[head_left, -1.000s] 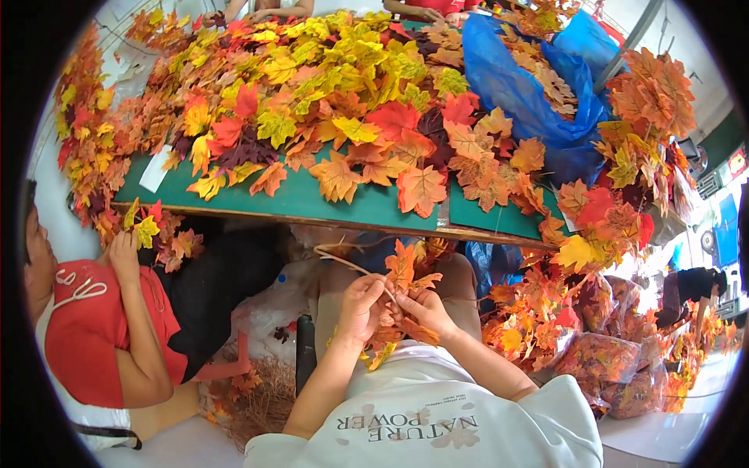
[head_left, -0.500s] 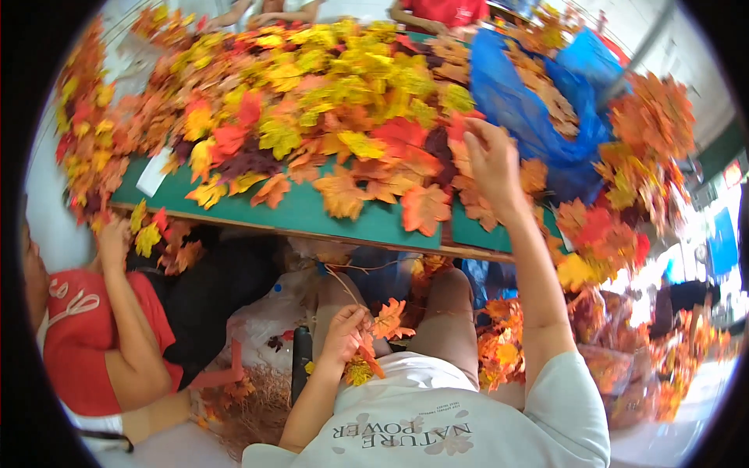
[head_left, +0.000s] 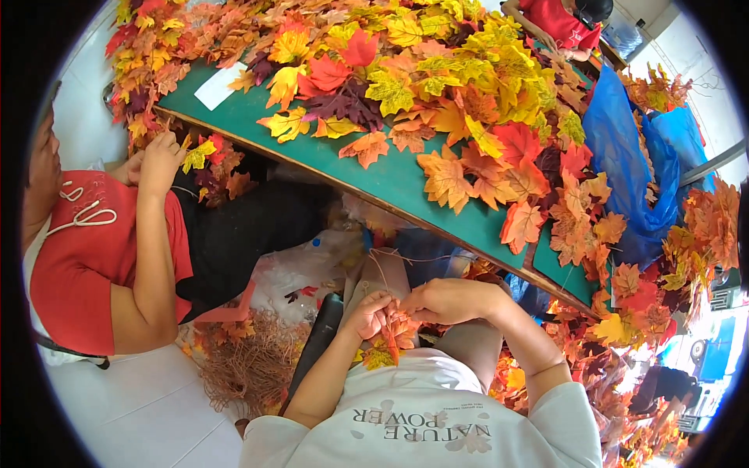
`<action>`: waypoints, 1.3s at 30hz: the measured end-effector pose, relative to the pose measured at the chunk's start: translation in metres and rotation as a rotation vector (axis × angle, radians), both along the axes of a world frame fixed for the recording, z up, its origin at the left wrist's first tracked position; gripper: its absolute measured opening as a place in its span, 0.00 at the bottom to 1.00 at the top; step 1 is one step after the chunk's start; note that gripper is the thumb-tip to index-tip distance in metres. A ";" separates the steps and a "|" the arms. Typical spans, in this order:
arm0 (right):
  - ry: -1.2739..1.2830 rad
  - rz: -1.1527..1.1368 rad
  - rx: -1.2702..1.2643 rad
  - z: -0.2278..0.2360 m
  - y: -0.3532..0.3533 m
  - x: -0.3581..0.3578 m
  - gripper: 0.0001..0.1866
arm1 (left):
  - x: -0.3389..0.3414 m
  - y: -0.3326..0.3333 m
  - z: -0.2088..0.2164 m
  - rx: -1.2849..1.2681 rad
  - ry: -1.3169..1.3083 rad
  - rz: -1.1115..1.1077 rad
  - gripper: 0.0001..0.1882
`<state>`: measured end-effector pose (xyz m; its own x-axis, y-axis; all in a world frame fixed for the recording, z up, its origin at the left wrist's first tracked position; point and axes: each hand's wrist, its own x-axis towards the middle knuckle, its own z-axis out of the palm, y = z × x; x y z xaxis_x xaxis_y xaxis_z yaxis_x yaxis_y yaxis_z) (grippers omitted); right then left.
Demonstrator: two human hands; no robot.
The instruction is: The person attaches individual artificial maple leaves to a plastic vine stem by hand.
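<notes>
Above my lap, my left hand (head_left: pixel 370 315) is closed in a pinch on a thin brown artificial branch (head_left: pixel 380 265), whose bare end sticks up past the fingers. Orange and red artificial maple leaves (head_left: pixel 399 334) hang from it, with a yellow leaf (head_left: pixel 379 357) lower down against my shirt. My right hand (head_left: pixel 452 301) meets the left one at the fingertips, fingers pinched together. Whatever sits between the right fingertips is hidden. Both hands are in front of the near edge of the green table (head_left: pixel 367 183).
Orange, yellow, red and dark purple leaves (head_left: pixel 468 70) heap the table, beside blue plastic bags (head_left: pixel 616 156) at right. A co-worker in red (head_left: pixel 101 257) sits at left, handling leaves; another (head_left: pixel 558 23) is across the table. Bare brown stems (head_left: pixel 253 363) pile on the floor.
My right hand has come back from the leaves on the table to my left hand at my lap. My view has turned, so the table now slants down to the right.
</notes>
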<state>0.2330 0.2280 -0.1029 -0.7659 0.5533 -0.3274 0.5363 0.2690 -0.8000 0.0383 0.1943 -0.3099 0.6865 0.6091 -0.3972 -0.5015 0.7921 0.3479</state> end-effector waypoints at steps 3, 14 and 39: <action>-0.183 0.036 -0.013 -0.009 0.001 0.001 0.08 | -0.007 -0.001 -0.012 -0.015 -0.035 0.004 0.07; 0.291 -0.305 1.094 0.058 0.171 -0.091 0.14 | -0.006 -0.006 -0.017 0.003 -0.011 -0.031 0.06; -0.640 -0.218 1.260 0.041 0.248 -0.117 0.06 | -0.003 -0.004 -0.007 0.026 0.018 0.023 0.06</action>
